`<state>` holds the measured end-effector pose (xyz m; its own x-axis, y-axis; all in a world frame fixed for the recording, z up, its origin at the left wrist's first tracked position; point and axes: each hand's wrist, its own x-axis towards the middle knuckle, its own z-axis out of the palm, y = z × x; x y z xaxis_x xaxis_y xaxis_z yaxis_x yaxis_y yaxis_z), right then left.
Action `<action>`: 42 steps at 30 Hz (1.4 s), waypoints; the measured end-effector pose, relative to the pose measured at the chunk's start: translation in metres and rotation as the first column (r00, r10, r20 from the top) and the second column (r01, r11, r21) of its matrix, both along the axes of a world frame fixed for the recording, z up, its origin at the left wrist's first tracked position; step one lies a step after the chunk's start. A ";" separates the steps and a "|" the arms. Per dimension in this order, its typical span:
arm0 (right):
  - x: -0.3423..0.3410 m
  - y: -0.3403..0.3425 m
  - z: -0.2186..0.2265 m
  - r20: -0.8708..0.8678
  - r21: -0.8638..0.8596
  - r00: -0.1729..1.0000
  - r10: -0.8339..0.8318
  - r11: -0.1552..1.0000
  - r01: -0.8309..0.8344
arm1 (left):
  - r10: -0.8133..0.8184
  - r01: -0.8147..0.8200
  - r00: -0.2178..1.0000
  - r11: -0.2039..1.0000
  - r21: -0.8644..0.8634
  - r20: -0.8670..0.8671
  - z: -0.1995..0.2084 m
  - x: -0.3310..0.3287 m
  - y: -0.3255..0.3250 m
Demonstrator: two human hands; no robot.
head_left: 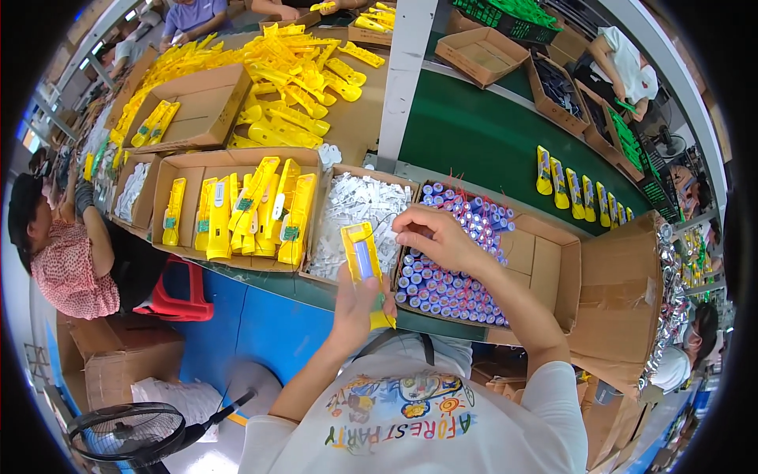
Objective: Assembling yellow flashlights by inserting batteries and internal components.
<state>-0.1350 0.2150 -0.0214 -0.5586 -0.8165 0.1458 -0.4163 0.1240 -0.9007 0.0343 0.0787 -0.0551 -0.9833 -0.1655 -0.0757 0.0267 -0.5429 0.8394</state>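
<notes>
My left hand is wrapped round a long yellow plastic housing, held tilted upright before my chest. A purple-blue cylindrical battery lies in its open cavity. My right hand is just right of the housing, above the border between two boxes. Its thumb and fingers are curled together in a pinch, and whatever is between the tips is too small to make out. Under and behind the housing is a carton of small white plastic parts. Beneath my right forearm, a carton holds several purple batteries with red wires.
At left, a carton contains yellow housings with green circuit boards. More yellow housings are heaped behind it. A row of filled yellow housings lies on the green belt. A person sits left; a fan stands below.
</notes>
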 end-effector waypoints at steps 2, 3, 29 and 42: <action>0.010 -0.002 0.004 0.082 -0.023 0.997 -0.001 1.000 0.002 | -0.007 0.007 1.000 1.000 0.000 0.011 -0.001 -0.001 0.000; 0.013 -0.004 0.007 0.163 -0.045 0.987 -0.001 0.999 0.008 | -0.021 0.022 1.000 0.999 -0.047 0.014 0.000 -0.001 0.000; -0.048 0.033 0.008 -0.056 -0.056 0.938 -0.341 0.939 0.338 | -0.333 0.260 0.937 0.870 -0.420 -0.109 0.017 -0.037 -0.017; -0.247 0.130 -0.020 -0.878 0.030 0.315 -0.360 0.617 0.787 | 0.360 0.073 0.896 -0.697 -0.713 -0.260 0.051 -0.064 -0.220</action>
